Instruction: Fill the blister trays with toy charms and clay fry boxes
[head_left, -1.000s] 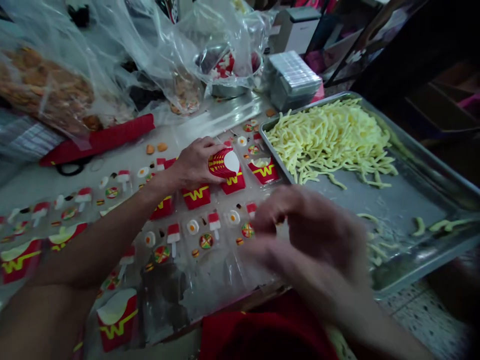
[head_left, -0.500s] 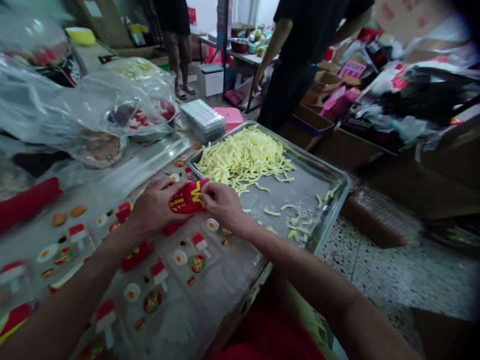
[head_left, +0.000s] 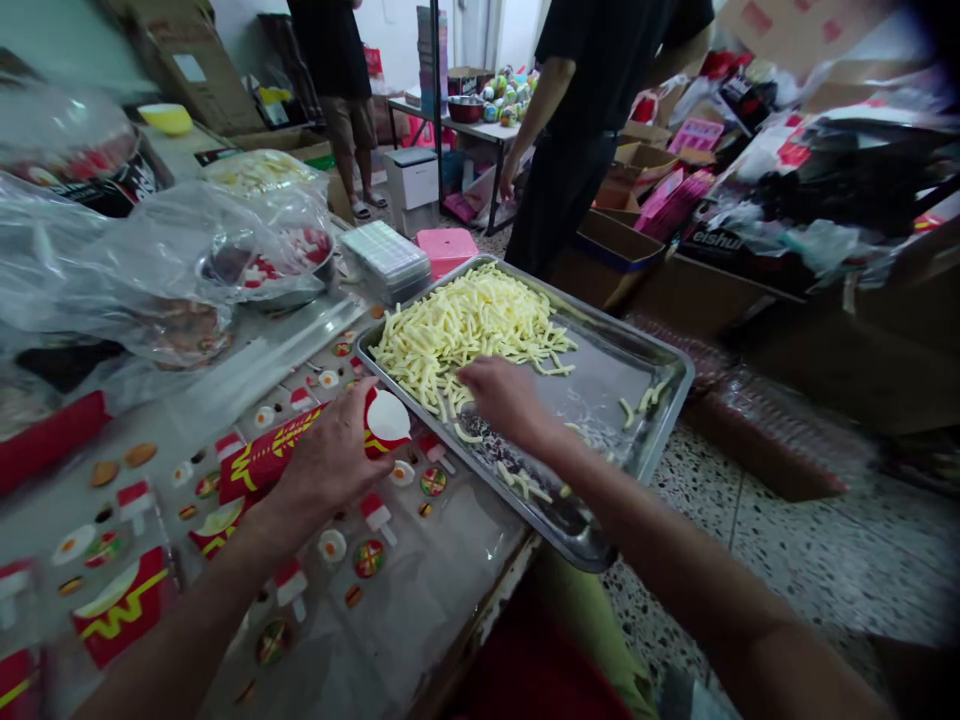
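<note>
My left hand [head_left: 337, 450] is closed round a red fries carton [head_left: 388, 418] with a white inside, its open end tipped toward the tray. Behind that hand lies a stack of red cartons [head_left: 274, 455] with yellow print; whether the held carton belongs to the stack is hidden. My right hand [head_left: 504, 397] is over the metal tray [head_left: 600, 350], fingers curled at the near edge of a heap of pale yellow fry-shaped strips [head_left: 465, 315]. What those fingers hold is hidden. More strips lie scattered across the tray.
Clear-bagged sets of small food-shaped pieces [head_left: 367, 558] cover the table. Another red carton [head_left: 124, 605] lies at near left. Plastic covers a metal bowl [head_left: 300, 290] at the back. A person [head_left: 577, 130] stands beyond the tray, with cardboard boxes [head_left: 626, 240] to the right.
My right hand has left the carton and moved right to the strips. The held carton now shows its white open end, turned toward the tray. The view has shifted slightly.
</note>
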